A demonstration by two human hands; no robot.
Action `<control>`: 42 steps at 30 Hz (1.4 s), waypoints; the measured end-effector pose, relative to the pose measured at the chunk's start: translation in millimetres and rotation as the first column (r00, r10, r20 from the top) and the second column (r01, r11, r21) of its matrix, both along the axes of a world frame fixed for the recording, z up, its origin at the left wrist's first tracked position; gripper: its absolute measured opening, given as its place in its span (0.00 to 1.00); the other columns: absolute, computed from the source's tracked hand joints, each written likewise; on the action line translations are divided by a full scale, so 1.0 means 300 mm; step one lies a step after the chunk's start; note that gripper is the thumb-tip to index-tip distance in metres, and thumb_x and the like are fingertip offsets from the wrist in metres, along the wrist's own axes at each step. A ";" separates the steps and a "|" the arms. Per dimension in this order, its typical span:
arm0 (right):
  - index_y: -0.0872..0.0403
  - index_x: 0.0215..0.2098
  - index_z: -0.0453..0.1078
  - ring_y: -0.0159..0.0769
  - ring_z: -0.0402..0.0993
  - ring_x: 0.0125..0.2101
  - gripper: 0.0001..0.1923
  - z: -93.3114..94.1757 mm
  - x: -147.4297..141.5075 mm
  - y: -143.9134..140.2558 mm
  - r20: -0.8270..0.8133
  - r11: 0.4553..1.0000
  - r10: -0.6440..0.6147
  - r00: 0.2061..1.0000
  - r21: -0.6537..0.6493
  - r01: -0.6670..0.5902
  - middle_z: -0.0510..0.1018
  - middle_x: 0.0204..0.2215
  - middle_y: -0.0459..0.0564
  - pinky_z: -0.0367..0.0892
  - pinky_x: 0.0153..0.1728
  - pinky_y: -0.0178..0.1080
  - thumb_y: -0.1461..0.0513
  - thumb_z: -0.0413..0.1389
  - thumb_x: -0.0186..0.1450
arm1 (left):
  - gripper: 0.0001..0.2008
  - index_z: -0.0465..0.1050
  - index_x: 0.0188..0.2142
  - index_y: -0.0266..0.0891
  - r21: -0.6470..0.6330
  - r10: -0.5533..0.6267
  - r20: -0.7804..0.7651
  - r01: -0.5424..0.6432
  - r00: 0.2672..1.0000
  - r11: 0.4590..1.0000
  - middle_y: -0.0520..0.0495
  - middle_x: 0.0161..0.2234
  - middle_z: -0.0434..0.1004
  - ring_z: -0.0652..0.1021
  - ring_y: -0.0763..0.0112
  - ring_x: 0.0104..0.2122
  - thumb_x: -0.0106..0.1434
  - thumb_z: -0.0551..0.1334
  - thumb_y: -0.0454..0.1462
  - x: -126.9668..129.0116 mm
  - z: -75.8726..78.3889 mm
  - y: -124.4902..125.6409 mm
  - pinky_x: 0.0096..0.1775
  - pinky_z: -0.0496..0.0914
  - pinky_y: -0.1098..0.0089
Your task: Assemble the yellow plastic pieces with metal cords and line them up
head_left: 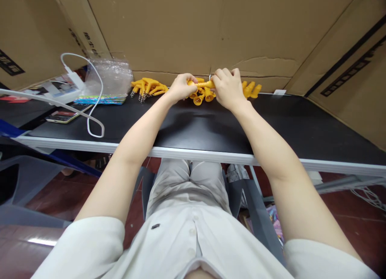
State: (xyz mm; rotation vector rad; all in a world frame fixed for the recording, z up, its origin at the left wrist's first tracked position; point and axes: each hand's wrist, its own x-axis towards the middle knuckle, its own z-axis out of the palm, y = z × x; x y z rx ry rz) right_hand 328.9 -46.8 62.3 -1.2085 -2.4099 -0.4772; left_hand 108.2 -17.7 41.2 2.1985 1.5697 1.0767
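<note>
My left hand [180, 87] and my right hand [227, 88] meet at the far edge of the black table [193, 130]. Together they grip one small yellow plastic piece [204, 84] between them. Under and around the hands lies a heap of the same yellow pieces [202, 96]. A second pile of yellow pieces with metal screw ends [148, 87] lies to the left of my left hand. A few more yellow pieces [251, 89] sit just right of my right hand.
A clear plastic bag [109, 76] rests on colourful packets at the back left. A white charger and cable [89, 110] loop over the table beside a phone [63, 116]. Cardboard walls [193, 29] stand behind and on both sides.
</note>
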 end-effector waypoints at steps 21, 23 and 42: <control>0.57 0.70 0.69 0.61 0.70 0.67 0.26 -0.020 0.002 0.018 -0.014 0.994 -0.036 0.999 -0.106 0.034 0.76 0.67 0.67 0.60 0.66 0.63 0.60 0.43 0.79 | 0.24 0.75 0.64 0.46 0.227 0.154 -0.257 -0.095 0.954 0.969 0.40 0.56 0.83 0.78 0.44 0.62 0.69 0.59 0.36 0.026 0.026 -0.099 0.64 0.69 0.53; 0.56 0.68 0.70 0.61 0.71 0.66 0.24 -0.014 -0.001 0.012 -0.009 0.995 -0.054 0.999 -0.090 0.053 0.78 0.65 0.66 0.59 0.66 0.63 0.60 0.44 0.80 | 0.24 0.75 0.63 0.46 0.222 0.135 -0.248 -0.080 0.959 0.972 0.40 0.56 0.82 0.78 0.45 0.63 0.69 0.59 0.36 0.022 0.019 -0.086 0.64 0.68 0.54; 0.53 0.58 0.76 0.53 0.73 0.61 0.27 -0.016 -0.006 0.016 0.038 0.972 -0.112 0.993 0.212 0.101 0.81 0.57 0.58 0.62 0.61 0.59 0.67 0.35 0.81 | 0.06 0.74 0.30 0.39 -0.400 -0.018 0.268 0.128 0.963 0.908 0.56 0.19 0.63 0.66 0.77 0.19 0.63 0.68 0.35 0.052 0.055 -0.113 0.30 0.69 0.71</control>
